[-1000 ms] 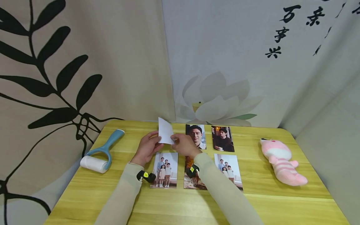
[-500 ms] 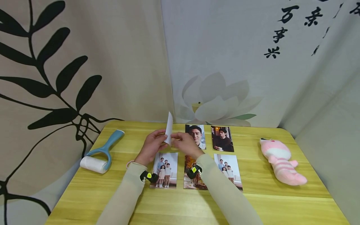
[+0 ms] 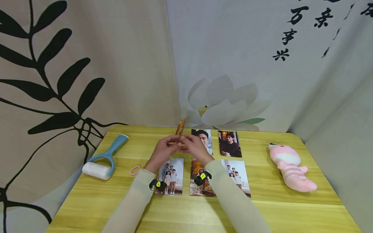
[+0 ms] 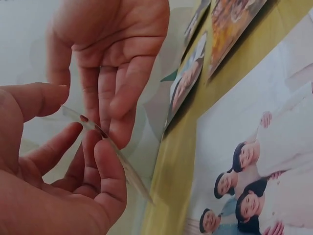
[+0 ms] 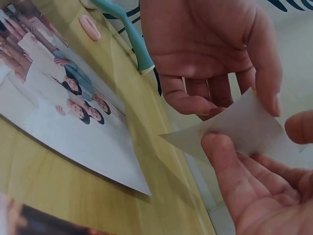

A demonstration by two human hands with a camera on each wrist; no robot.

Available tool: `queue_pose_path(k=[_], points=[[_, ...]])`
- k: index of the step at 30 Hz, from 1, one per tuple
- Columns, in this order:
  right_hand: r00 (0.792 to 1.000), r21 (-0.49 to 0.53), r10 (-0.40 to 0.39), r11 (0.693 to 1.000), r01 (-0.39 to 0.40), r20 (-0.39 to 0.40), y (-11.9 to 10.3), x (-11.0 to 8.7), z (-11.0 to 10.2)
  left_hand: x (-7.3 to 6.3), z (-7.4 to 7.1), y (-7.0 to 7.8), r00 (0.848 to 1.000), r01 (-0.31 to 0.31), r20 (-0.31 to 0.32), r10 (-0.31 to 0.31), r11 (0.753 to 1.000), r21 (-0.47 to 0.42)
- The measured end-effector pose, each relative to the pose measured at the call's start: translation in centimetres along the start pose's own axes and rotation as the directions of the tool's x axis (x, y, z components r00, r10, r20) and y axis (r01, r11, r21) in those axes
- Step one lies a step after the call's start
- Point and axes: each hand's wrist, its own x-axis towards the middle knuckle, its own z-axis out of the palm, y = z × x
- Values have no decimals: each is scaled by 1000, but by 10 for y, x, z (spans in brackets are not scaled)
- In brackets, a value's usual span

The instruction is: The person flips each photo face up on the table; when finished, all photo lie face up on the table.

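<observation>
A small photo stands nearly edge-on above the far side of the table, its orange-brown picture partly visible. My left hand and my right hand meet at its lower part and both pinch it. In the right wrist view the white back of the photo faces the camera and bends slightly. There the left hand is at its upper edge, while fingers of the right hand grip it from below. Below the left hand lies a family photo on the table.
Two portrait photos, one partly covered and one dark, lie at the back. An autumn photo and another family photo lie in front. Around them are a lint roller, pink ring and pink plush toy.
The held photo has turned from its white back, through edge-on, to a sliver of its orange picture. Both hands have shifted slightly right and closer together. The pink ring has come into view.
</observation>
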Motion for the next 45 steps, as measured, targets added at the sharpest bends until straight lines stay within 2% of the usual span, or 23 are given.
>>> queue_pose_path(k=[5,13,23,28,42,45], points=[[1000,8,19,1000,-19,0,0,-1,-1,-3,6,0,1000,-31,0,31,998,51],[999,25,43,999,-42,-15,1,-1,0,-2,16,1,997,-67,-35,73,987,146],[1000,-34,21,999,-21,-4,-1,-3,1,-4,19,2,996,-54,-57,66,981,186],[1000,-36,8,999,-8,4,-1,-4,1,-5,15,3,997,-52,-49,61,986,159],[1000,-43,-4,999,4,-6,-9,-13,1,-1,-12,-1,995,54,-88,-45,993,105],[1000,-41,-19,999,18,-7,-8,-15,0,0,-17,-4,992,60,-112,-50,995,84]])
